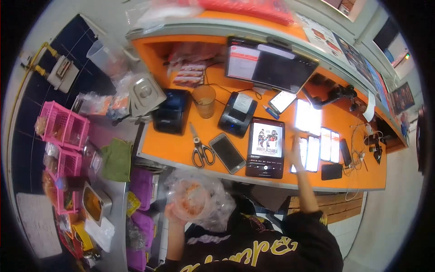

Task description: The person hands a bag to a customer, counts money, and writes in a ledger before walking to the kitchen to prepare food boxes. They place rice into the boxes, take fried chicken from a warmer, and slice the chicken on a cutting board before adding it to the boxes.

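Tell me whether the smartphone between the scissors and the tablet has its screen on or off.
Off: the smartphone shows a plain dark screen with no picture or text, while the tablet beside it is lit.

**Tablet (pixel 266 147) before the monitor (pixel 278 70) on the table (pixel 172 147)**

A cup (pixel 204 102) stands between the left printer (pixel 172 111) and right printer (pixel 236 115), behind the scissors (pixel 197 152). A phone (pixel 227 153) lies between scissors and tablet; other phones (pixel 312 154) lie rightward.
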{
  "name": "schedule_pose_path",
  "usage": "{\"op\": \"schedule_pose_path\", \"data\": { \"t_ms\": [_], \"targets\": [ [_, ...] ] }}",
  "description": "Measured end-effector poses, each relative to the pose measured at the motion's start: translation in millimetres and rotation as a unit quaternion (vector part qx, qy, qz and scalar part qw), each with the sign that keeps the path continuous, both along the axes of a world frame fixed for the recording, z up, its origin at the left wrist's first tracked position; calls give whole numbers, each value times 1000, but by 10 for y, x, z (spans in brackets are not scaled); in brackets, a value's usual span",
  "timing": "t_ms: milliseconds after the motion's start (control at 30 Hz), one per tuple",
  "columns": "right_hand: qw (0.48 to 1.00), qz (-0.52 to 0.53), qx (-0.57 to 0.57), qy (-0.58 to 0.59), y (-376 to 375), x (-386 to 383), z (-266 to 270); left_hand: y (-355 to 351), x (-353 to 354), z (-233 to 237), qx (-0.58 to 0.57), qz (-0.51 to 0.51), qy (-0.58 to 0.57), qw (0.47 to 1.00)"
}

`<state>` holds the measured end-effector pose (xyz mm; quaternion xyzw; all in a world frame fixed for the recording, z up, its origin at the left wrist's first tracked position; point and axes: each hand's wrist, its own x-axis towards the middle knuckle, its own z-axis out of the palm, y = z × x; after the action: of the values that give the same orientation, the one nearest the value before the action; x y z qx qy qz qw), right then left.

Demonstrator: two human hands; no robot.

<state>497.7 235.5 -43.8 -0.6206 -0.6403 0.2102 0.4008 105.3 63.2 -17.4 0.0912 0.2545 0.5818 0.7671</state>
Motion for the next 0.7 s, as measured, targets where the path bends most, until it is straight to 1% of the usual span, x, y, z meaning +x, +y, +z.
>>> {"op": "schedule_pose_path", "data": {
  "t_ms": [33,67,100,133,167,200,233,267,300,367,400,467,500,533,600,633,667,700],
  "targets": [
    [985,60,-164,2,-363,-403,353,101,21,57,4,-27,1,1000],
    [969,175,-159,68,-683,-773,765,205,55,115,8,-60,1,998],
    [953,297,-66,2,-891,-979,685,298,102,167,10,-97,5,995],
    [941,339,7,21,-1059,-1184,660,374,165,188,10,-134,10,991],
    [938,343,20,45,-1227,-1386,753,437,201,208,9,-172,16,985],
    [940,336,29,58,-1330,-1518,795,454,221,166,10,-185,17,983],
    [942,333,13,25,-1375,-1580,862,469,266,72,75,-233,99,965],
    [944,331,-4,-9,-1427,-1632,913,471,267,-16,139,-278,178,934],
    [948,319,-6,-9,-1512,-1661,929,463,223,-87,141,-289,175,931],
    [942,333,-36,-16,-1686,-1650,931,453,137,-186,90,-382,100,914],
    [945,323,-35,-17,-1796,-1640,879,441,102,-176,93,-390,99,911],
    [965,216,-76,129,-2089,-1689,726,379,70,-105,81,-467,11,880],
    [967,109,-92,209,-2203,-1808,756,382,76,-76,101,-495,-18,863],
    [968,102,-91,209,-2294,-1882,717,380,75,-90,100,-501,-20,860],
    [927,-11,-134,351,-2462,-2008,581,358,82,-145,182,-533,31,826],
    [925,-48,-121,357,-2560,-2075,448,312,75,-199,192,-545,83,812],
    [924,-56,-118,360,-2677,-2118,349,268,101,-209,192,-552,83,807],
    [905,-77,-166,384,-2804,-2144,264,215,145,-215,218,-543,138,799]
  ]
}}
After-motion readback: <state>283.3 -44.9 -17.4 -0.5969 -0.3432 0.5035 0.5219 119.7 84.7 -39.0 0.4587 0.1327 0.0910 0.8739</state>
